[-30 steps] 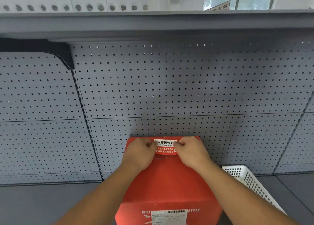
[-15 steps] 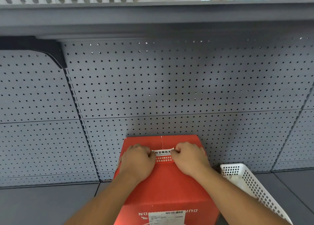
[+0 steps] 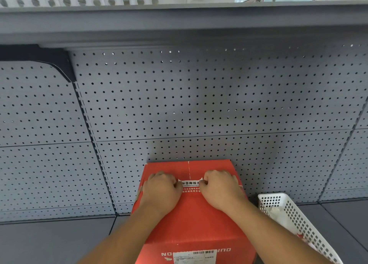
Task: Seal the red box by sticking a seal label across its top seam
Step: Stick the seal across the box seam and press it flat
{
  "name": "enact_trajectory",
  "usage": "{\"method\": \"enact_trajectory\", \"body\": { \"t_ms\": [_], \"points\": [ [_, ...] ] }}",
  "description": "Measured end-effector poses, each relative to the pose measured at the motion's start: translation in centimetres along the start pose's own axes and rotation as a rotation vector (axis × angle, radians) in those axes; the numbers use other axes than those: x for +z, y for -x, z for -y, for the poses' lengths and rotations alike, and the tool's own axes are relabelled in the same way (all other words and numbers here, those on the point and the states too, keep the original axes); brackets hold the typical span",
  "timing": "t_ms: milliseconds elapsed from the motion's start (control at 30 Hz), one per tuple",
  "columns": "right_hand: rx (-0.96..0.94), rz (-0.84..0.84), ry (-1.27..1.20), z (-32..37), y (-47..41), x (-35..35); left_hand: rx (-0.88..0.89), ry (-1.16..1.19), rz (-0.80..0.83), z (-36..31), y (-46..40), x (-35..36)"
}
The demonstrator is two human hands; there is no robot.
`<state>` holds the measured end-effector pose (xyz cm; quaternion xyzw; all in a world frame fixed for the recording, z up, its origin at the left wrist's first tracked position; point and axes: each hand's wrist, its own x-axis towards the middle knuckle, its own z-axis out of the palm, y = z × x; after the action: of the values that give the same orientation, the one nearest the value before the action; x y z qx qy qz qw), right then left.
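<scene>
A red rectangular cardboard box is set on a grey metal shelf, its far edge close to the grey perforated back panel. A red-and-white paper seal label with printed characters is laid across the top seam of the box, in the far half of the top face. The label is held between 2 hands: the left hand is curled narrow and pinched on the label's left end, the right hand is curled narrow and pinched on its right end. Both hands are rested knuckles-up on the box top, just beside each other, with the label's middle exposed between them. The label's upper corners are seen lifted slightly at each hand. Whether the label is fully stuck down cannot be told. A white barcode sticker is seen on the box's near side. A white perforated plastic basket is placed just right of the box on the shelf, near the right forearm.
</scene>
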<state>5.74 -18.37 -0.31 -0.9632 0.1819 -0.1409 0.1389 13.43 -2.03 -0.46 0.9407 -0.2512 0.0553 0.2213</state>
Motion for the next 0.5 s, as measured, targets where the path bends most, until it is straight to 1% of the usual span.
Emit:
{"method": "enact_trajectory", "body": {
  "t_ms": [100, 233, 367, 433, 500],
  "points": [
    [-0.001, -0.001, -0.015, -0.1, -0.1, 0.0, -0.003, 0.017, 0.005, 0.6, -0.3, 0.4],
    [0.005, -0.024, -0.096, -0.6, -0.1, 0.0, 0.031, 0.085, -0.042, 1.4, -0.4, 0.9],
    [-0.012, -0.130, -0.160, -1.0, 0.4, 0.3, 0.131, 0.159, -0.143, 1.8, 0.0, 1.0],
    [-0.074, -0.196, -0.171, -1.0, 0.6, 0.4, 0.209, 0.176, -0.146, 1.6, 0.1, 0.9],
    [-0.203, -0.189, -0.139, -0.9, 0.9, 0.5, 0.299, 0.150, -0.084, 1.1, 0.4, 0.7]
  ]
}}
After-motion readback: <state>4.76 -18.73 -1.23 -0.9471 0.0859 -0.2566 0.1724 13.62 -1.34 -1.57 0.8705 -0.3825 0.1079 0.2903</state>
